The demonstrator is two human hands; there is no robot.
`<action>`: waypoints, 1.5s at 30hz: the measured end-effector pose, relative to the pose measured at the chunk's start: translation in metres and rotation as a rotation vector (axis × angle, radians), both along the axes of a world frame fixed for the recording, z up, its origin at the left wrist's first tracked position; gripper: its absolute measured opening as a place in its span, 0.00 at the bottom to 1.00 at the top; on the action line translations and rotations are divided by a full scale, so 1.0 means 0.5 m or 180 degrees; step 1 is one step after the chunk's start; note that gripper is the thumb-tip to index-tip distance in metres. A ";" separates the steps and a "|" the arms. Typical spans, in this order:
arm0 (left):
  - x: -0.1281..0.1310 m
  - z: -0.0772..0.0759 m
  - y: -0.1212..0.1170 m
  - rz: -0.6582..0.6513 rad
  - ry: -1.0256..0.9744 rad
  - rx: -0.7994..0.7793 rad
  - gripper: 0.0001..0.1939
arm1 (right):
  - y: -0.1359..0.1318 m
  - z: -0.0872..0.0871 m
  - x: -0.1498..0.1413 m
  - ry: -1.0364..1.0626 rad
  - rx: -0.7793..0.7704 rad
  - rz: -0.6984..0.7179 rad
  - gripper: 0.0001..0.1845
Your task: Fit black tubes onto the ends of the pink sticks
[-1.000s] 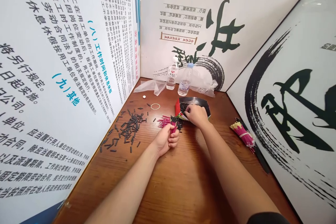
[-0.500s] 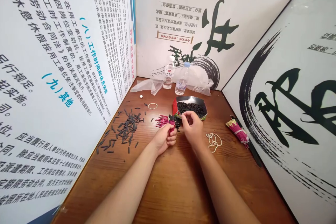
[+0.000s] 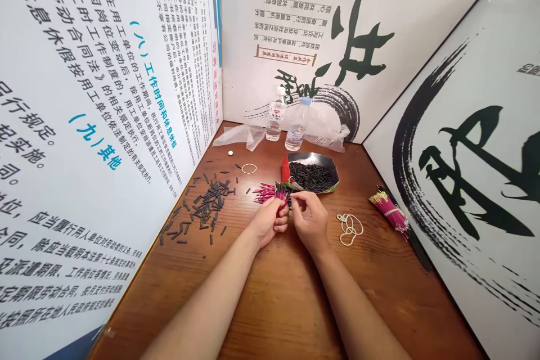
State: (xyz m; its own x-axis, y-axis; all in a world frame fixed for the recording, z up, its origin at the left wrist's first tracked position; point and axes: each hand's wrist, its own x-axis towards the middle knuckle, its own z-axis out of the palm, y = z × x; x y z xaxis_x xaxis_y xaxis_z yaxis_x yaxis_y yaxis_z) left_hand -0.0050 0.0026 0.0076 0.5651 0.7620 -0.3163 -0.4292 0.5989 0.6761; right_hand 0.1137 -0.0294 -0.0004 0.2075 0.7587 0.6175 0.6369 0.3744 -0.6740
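Observation:
My left hand (image 3: 269, 224) is closed around a bunch of pink sticks (image 3: 279, 192) held upright, their tips capped in black. My right hand (image 3: 310, 220) sits right beside it, thumb and forefinger pinched together near the tips of the bunch; whether a small black tube is between the fingers I cannot tell. Just beyond the hands stands a black tray (image 3: 313, 175) filled with short black tubes. More pink sticks (image 3: 263, 194) lie flat on the wooden table (image 3: 287, 298) left of the bunch.
Loose black tubes (image 3: 202, 209) are scattered at the left by the printed panel. Rubber bands (image 3: 349, 227) lie right of my right hand, one more (image 3: 248, 168) further back. A tied pink bundle (image 3: 390, 214) rests at the right panel. Two water bottles (image 3: 275, 114) and plastic bags (image 3: 242, 135) stand at the back.
My right hand came back from the black tray to the tips of the bunch in my left hand. The rubber bands it had covered now show.

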 end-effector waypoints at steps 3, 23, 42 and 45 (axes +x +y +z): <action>0.002 -0.001 -0.001 0.0087 -0.0036 -0.0024 0.11 | 0.000 0.001 -0.004 0.0001 -0.0025 0.0020 0.08; 0.002 0.012 -0.009 0.0089 0.0200 0.0226 0.15 | 0.002 -0.002 0.000 0.0345 -0.0004 -0.0281 0.09; 0.007 0.004 -0.008 0.0077 0.0328 0.0316 0.16 | 0.004 -0.007 0.001 0.0433 0.0075 -0.0199 0.10; 0.009 0.001 -0.007 0.0135 0.0277 0.0220 0.14 | 0.003 -0.005 -0.001 0.0487 0.0095 -0.0141 0.10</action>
